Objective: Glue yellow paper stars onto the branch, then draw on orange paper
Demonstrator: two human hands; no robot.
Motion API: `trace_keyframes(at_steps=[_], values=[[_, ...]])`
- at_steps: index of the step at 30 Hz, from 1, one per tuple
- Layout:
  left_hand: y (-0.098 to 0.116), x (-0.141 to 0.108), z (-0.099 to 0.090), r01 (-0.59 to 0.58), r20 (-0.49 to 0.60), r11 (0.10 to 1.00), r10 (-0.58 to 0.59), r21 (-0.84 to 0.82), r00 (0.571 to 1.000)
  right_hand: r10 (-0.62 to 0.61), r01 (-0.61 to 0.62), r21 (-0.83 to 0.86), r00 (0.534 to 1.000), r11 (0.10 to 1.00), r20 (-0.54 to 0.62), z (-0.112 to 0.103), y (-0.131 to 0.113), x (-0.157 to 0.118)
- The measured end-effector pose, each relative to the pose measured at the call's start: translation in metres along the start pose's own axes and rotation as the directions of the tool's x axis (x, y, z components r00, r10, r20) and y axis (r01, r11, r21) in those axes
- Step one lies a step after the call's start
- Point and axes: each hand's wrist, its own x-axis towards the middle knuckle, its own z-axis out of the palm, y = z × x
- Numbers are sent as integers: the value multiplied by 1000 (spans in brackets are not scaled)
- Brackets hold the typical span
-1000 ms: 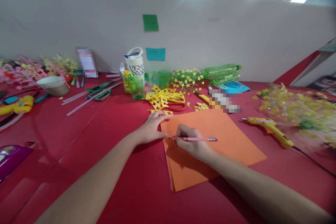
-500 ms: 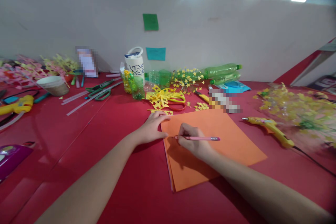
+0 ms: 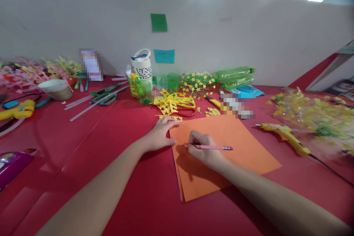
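An orange sheet of paper lies tilted on the red table, with other sheets peeking out under its left edge. My right hand rests on the sheet and grips a pink pencil, its tip on the paper near the left edge. Small dark marks show beside the tip. My left hand lies at the sheet's upper left edge, thumb and fingers spread, holding it down. Just beyond the paper sit yellow star-punched scraps and scissors with yellow and red handles.
A yellow glue gun with a cord lies right of the paper, near a blurred bunch of yellow stars. Behind stand a white tumbler and green plastic bottles. Green-handled scissors and a purple object are at left.
The pencil's eraser end has dipped slightly as my right hand moves a little on the paper. My left hand stays in place.
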Motion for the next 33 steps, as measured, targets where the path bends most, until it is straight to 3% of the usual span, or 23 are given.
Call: trace_keyframes(at_steps=[10,27,30,33], values=[[1,-1,0,11,-2,1000,-11,-1,1000,-19,19,1,994,1000,107,-1,-6,-4],[2,0,0,12,3,1000,-12,22,1000,-44,45,-6,986,999,160,-1,-9,-5],[0,0,1,-8,3,1000,8,19,1000,-1,-16,127,991,992,137,-2,-7,-2],[-2,0,0,-16,12,999,16,29,1000,111,-143,355,988,924,109,-9,-8,4]])
